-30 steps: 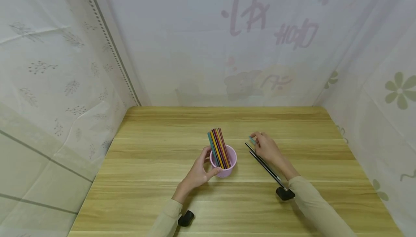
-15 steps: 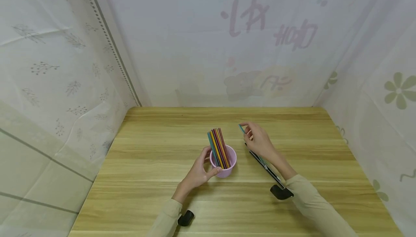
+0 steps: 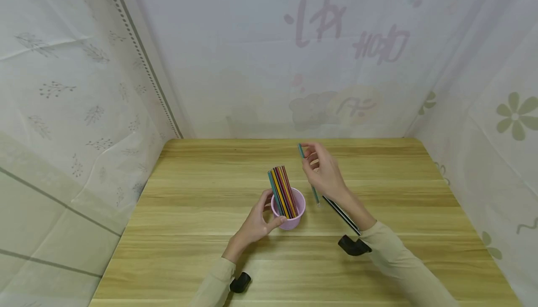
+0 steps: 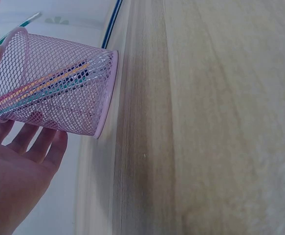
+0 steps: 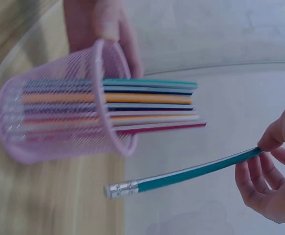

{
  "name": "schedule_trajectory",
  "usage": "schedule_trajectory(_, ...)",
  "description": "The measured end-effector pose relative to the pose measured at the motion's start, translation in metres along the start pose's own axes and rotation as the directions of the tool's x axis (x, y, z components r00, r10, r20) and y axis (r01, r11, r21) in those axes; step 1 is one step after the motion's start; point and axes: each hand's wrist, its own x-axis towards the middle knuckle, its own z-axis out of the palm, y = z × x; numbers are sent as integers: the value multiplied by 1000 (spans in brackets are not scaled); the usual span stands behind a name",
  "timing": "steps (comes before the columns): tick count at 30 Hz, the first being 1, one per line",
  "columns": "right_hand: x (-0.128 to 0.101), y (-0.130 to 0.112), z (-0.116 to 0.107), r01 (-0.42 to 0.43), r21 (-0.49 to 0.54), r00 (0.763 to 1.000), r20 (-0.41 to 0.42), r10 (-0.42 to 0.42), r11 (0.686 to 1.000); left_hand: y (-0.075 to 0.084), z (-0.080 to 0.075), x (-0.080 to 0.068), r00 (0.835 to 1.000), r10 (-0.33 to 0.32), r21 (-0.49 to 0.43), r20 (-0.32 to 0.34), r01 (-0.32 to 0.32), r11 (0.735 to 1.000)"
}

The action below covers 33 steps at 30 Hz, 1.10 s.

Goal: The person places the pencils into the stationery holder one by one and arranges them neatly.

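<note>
A pink mesh pencil cup [image 3: 290, 224] stands on the table with several coloured pencils [image 3: 284, 192] leaning in it, in teal, yellow, dark and red. My left hand [image 3: 254, 225] holds the cup from its left side, thumb at the rim and fingers against the mesh [image 4: 59, 83]. To the right of the cup and raised above the table, my right hand [image 3: 327, 172] pinches a teal pencil [image 5: 196, 169] near one end. Its metal ferrule and eraser [image 5: 120, 189] point down, apart from the cup in the right wrist view.
Dark pencils [image 3: 343, 217] lie slantwise on the wooden table [image 3: 201, 171], partly under my right forearm. A black device [image 3: 354, 246] sits at the right wrist and another [image 3: 241, 282] at the left. Patterned cloth [image 3: 252, 64] hangs behind the table and at both sides.
My right hand has lifted the teal pencil off the table, moving away from me and to the left, and the pencil now stands steeper. The left hand and cup have stayed put.
</note>
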Motion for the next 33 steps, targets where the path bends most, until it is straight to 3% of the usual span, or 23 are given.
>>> schedule_trajectory(8, 10, -13, 9, 75, 106, 995, -77, -67, 992, 1, 0, -1, 1000, 7, -6, 4, -7, 1000)
schedule_trajectory(14, 12, -17, 17, 81, 175, 992, -109, -62, 981, 1, 0, -1, 1000, -1, -7, 11, 1, 1000)
schedule_trajectory(23, 2, -39, 25, 92, 216, 995, -62, -81, 972, -1, -1, -1, 1000, 4, -17, 12, -4, 1000)
schedule_trajectory(33, -9, -28, 36, 39, 176, 999, -21, -36, 984, -1, -1, 0, 1000, 21, -11, 8, -21, 1000)
